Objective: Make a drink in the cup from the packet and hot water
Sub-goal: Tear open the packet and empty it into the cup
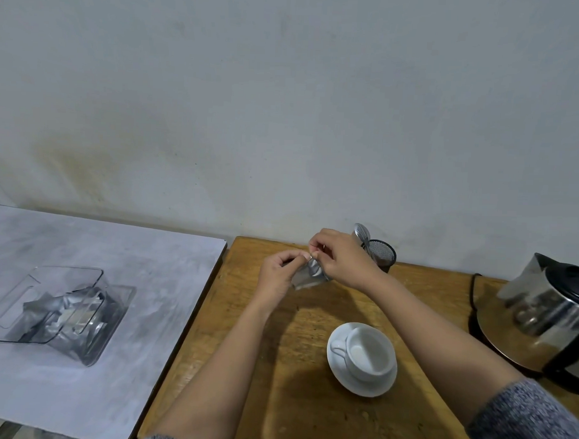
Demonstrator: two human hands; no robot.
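A wooden table [308, 400] is set against a pale, stained wall. Above its far edge a silver packet [307, 275] is pinched at its top edge between the left hand [279, 274] and the right hand [341, 259], clear of the tabletop. Nearer the person, an empty white cup [369, 353] is seated on a white saucer [361, 382]. A steel kettle [554, 314] is seen at the right, and a clear tray [92, 278] of packets on the grey surface at the left
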